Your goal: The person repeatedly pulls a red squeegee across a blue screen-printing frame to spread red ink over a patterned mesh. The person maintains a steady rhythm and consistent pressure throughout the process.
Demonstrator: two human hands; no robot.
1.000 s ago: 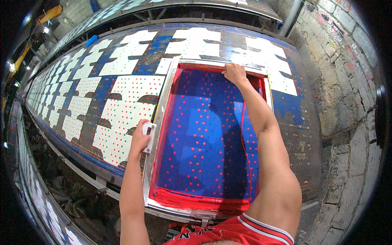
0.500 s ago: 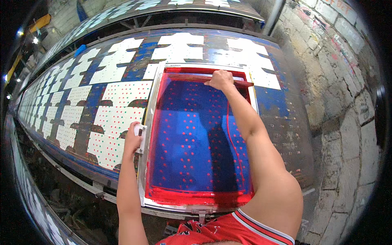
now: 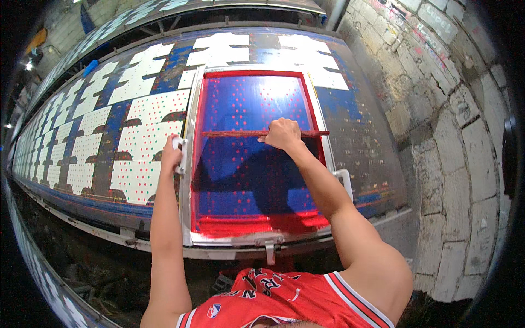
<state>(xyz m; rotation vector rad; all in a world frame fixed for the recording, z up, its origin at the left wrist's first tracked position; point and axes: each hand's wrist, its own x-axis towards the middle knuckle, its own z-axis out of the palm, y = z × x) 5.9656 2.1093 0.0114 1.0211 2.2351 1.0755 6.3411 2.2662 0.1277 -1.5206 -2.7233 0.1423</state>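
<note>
A screen-printing frame [image 3: 186, 213] with a blue mesh [image 3: 221, 205] lies flat on the long table in front of me. Small red dots pattern the mesh, and red ink [image 3: 257, 225] is smeared along its near end and sides. My right hand [image 3: 283, 134] is closed around a red-stained squeegee [image 3: 229, 133] that spans the mesh crosswise, somewhat beyond its middle. At the frame's left side, my left hand [image 3: 170, 156] is wrapped around a white handle [image 3: 179, 143]; its fingertips are partly hidden.
White cut fabric pieces [image 3: 139, 158] lie in rows on the long table [image 3: 361, 147]; those left of the frame bear red and green dots. A second handle [image 3: 345, 183] juts from the frame's right side. A metal clamp [image 3: 270, 251] is at its near edge. A block wall [image 3: 459, 109] stands right.
My right hand has drawn the squeegee from the far end of the mesh toward me. My left hand stays on the handle. The whole view has shifted slightly.
</note>
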